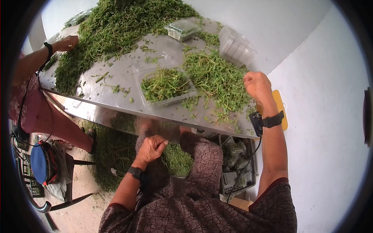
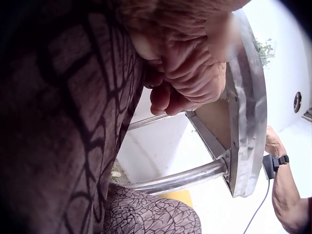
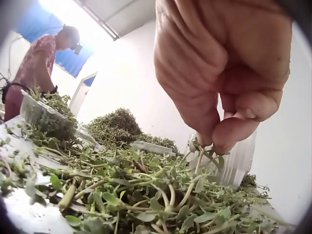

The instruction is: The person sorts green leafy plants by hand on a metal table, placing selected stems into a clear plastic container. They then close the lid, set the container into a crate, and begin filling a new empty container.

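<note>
Thumb and finger of my right hand (image 1: 258, 87) (image 3: 222, 68) pinch a small green sprig (image 3: 207, 155) at the right part of a loose pile of leafy stems (image 1: 217, 77) (image 3: 146, 195). An open clear plastic box (image 1: 144, 91) filled with greens (image 1: 165, 83) lies left of that pile, its lid (image 1: 155, 60) tilted back. Over my lap, my left hand (image 1: 152, 149) (image 2: 183, 63) hangs loosely curled and holds nothing, beside the patterned trouser leg (image 2: 68, 122).
A large heap of greens (image 1: 116, 27) covers the table's (image 1: 116, 70) far left. Stacked empty boxes (image 1: 236, 46) and a closed box (image 1: 182, 30) stand behind. Another person's hand (image 1: 68, 43) is at the heap. Below are a black crate (image 1: 254, 171) and a chair (image 1: 69, 174).
</note>
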{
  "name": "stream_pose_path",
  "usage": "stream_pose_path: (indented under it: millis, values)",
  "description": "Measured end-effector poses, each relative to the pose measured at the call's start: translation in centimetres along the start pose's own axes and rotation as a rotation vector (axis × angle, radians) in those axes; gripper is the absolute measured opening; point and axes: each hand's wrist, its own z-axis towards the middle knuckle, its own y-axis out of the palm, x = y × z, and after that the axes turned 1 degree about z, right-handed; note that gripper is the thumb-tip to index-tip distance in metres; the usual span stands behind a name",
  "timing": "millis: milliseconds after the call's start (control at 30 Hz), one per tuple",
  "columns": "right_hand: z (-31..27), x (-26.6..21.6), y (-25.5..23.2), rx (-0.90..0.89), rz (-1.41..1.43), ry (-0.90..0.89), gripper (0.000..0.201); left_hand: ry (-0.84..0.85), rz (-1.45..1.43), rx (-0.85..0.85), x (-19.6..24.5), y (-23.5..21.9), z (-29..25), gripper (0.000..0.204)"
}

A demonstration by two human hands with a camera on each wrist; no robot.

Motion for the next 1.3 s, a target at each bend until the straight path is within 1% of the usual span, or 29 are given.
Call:
stream_pose_path:
  millis: [100,167,200,267,300,367,400,467,567,700,767,800,867,900,967,1033,1067,1100,1133,1167,1200,1233,1300]
  values:
    - [-0.1,0.0,-0.7,0.028,0.034,-0.029,0.009,-0.025,-0.011,-0.008,0.0,-0.1,0.0,0.016]
    - [-0.1,0.1,-0.9,-0.042,0.098,-0.003,0.011,-0.029,-0.016,-0.005,-0.1,-0.1,0.0,0.016]
    - [-0.1,0.2,-0.7,-0.043,0.097,-0.003,0.011,-0.031,-0.019,-0.001,-0.1,0.0,-0.1,0.015]
    - [-0.3,0.3,-0.2,-0.127,0.113,-0.064,0.020,-0.029,-0.013,-0.005,0.0,0.0,0.0,0.015]
    - [-0.5,0.1,-0.1,-0.128,0.113,-0.066,0.020,-0.027,-0.005,-0.008,0.0,-0.1,0.0,0.015]
    - [-1.2,-0.9,0.0,-0.167,0.126,-0.029,0.026,-0.018,-0.008,0.002,-0.2,0.0,0.0,0.015]
    - [-1.5,-1.3,0.2,-0.168,0.126,-0.028,0.026,-0.008,-0.011,0.009,-0.2,0.0,-0.1,0.015]
    - [-1.8,-1.8,0.4,-0.187,-0.032,-0.005,0.025,-0.003,-0.009,0.004,-0.2,0.0,0.0,0.014]
    - [-1.5,-0.4,1.9,-0.192,0.012,0.008,0.022,0.003,-0.012,0.006,-0.1,0.0,0.0,0.014]
    - [-1.2,0.4,1.5,-0.208,0.052,0.065,0.018,-0.006,0.010,-0.010,0.1,-0.2,-0.1,0.016]
    - [-1.3,1.0,0.9,-0.055,0.185,0.027,0.011,-0.001,0.006,-0.012,0.2,-0.3,-0.1,0.015]
    - [-1.4,1.3,0.5,-0.050,0.186,0.029,0.011,0.004,0.002,-0.016,0.3,-0.4,-0.1,0.014]
    - [-1.6,1.5,-0.7,-0.004,0.446,-0.005,0.008,0.022,0.016,0.002,0.1,-0.3,-0.3,0.014]
    - [-1.8,1.1,-1.5,0.006,0.444,-0.007,0.008,0.032,0.027,0.024,-0.1,-0.1,-0.3,0.014]
    - [-2.5,-0.2,-3.0,-0.030,0.702,0.107,0.008,0.041,0.026,0.009,-0.3,-0.1,-0.4,0.014]
    - [-3.0,-0.9,-3.9,-0.016,0.758,0.116,0.009,0.050,0.029,-0.002,-0.2,-0.2,-0.6,0.014]
    - [-3.1,-1.1,-4.3,-0.011,0.814,0.128,0.010,-0.002,-0.006,-0.017,0.0,-0.2,-0.8,0.015]
    - [-3.2,-1.1,-4.6,-0.007,0.815,0.122,0.010,-0.055,-0.042,-0.032,0.4,-0.4,-0.8,0.016]
    - [-3.3,-1.2,-4.8,0.000,0.879,0.112,0.010,-0.050,-0.038,-0.025,0.8,-0.6,-0.7,0.016]
    - [-3.4,-1.4,-4.9,0.002,0.944,0.101,0.010,-0.130,-0.132,-0.056,1.3,-0.9,-0.8,0.018]
    - [-3.5,-1.7,-5.0,-0.007,0.952,0.091,0.010,-0.216,-0.226,-0.081,2.0,-1.3,-1.1,0.020]
    - [-3.6,-2.1,-5.0,0.001,1.000,0.075,0.010,-0.228,-0.220,-0.064,2.6,-1.6,-1.1,0.020]
    - [-3.4,-3.8,-4.8,-0.017,1.064,0.046,0.010,-0.157,-0.314,-0.065,3.8,-2.4,-0.9,0.024]
